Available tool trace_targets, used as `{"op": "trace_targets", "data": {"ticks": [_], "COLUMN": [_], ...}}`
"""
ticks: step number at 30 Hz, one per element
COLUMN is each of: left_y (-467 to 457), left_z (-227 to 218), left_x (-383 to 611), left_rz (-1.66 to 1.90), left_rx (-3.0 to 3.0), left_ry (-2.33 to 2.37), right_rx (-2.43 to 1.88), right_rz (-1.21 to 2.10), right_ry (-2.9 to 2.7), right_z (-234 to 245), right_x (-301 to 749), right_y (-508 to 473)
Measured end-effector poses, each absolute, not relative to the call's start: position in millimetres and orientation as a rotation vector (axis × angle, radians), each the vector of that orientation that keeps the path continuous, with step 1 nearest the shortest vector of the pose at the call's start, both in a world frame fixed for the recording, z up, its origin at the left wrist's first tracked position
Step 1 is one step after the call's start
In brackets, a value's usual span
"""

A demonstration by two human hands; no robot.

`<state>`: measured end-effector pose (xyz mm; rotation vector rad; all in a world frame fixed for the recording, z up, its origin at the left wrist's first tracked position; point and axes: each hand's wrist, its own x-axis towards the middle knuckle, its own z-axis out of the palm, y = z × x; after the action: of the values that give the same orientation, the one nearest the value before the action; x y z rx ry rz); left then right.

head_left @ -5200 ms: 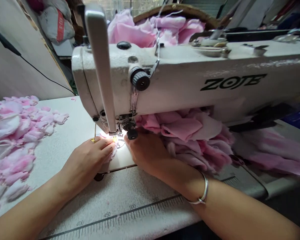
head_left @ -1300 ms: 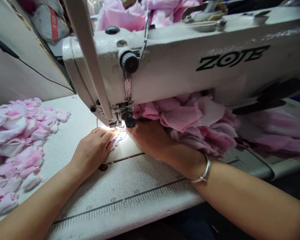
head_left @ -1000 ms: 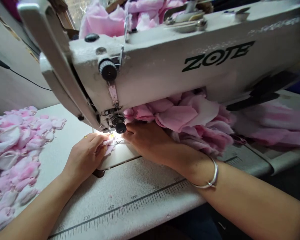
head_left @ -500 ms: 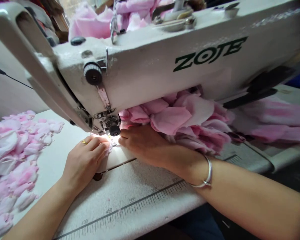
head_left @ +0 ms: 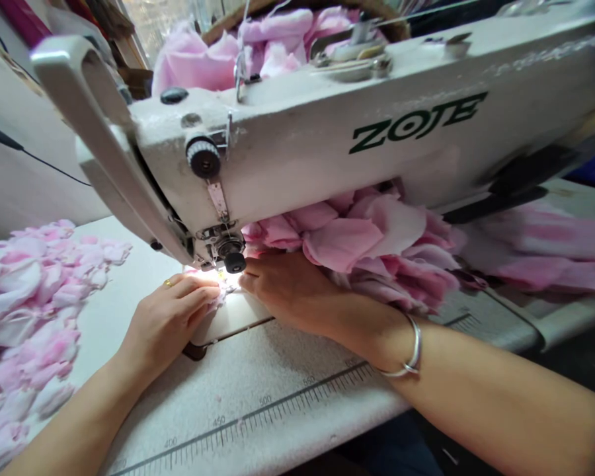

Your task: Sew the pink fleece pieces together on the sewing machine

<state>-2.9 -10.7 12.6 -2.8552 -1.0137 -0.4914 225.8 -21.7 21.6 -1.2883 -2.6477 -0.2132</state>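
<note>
A white ZOJE industrial sewing machine head (head_left: pixel 297 165) fills the upper picture, its lit presser foot (head_left: pixel 223 261) resting over the needle plate (head_left: pixel 233 311). My left hand (head_left: pixel 168 324), wearing a gold ring, pinches a small pink fabric piece (head_left: pixel 211 294) at the foot's left side. My right hand (head_left: pixel 287 284), with a silver bangle on its wrist, presses pink fabric at the foot's right. A bunched chain of pink fabric pieces (head_left: pixel 361 241) runs behind that hand, under the machine arm. The needle is hidden by the foot and glare.
A heap of loose pink fabric pieces (head_left: pixel 24 311) lies on the white table (head_left: pixel 258 390) to the left. A printed ruler (head_left: pixel 242 420) runs along the front edge. Behind the machine, more pink fabric fills a woven basket (head_left: pixel 302 10). A black cable (head_left: pixel 39 155) crosses a pale panel.
The view has swung and tilted, shifting the machine left and angling it in the picture. Both hands stay at the presser foot, with the left still on the small pink piece.
</note>
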Motion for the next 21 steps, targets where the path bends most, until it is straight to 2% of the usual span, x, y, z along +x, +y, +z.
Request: {"op": "trace_targets", "data": {"ticks": [11,21], "left_y": [-7.5,-6.0], "left_z": [17.0,18.2], "left_x": [-8.9,-11.0], "left_rz": [-0.435,-0.384], "left_rx": [-2.941,-3.0], "left_ry": [-0.936,-0.844], "right_rx": [-1.203,-1.192], "right_rz": [-0.482,-0.456], "right_ry": [-2.605,-2.629], "right_z": [18.5,15.5], "right_x": [227.4,222.9], "right_y": [-22.0,-17.7]}}
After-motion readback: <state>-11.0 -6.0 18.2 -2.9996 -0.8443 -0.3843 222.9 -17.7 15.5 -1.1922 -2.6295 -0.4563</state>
